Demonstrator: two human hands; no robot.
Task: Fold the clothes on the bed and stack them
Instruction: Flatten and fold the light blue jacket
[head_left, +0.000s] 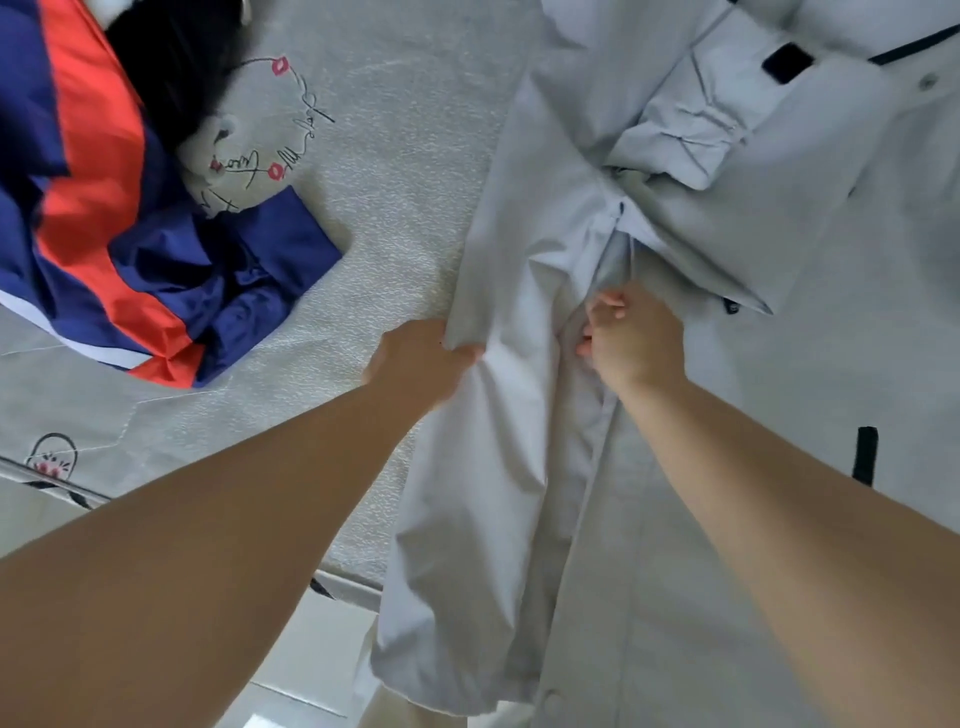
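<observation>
Two hands on one pale grey garment (675, 467), spread lengthwise on the bed (405, 130), long axis running away from the body, hem hanging off the near edge. Left hand (415, 358) clenched on the garment's left edge; right hand (636, 338) at the centre placket, fingers (605, 309) curled into the cloth. Left side probably due to fold rightward. Navy-and-red garment (119, 218) bunched well apart, far left.

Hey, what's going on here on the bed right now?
A person is working on a pale grey shirt spread over the bed. The left hand holds the shirt's left edge in a bunched grip, and the right hand pinches the fabric near its middle. A navy and red garment lies crumpled to the left, not yet folded.
</observation>
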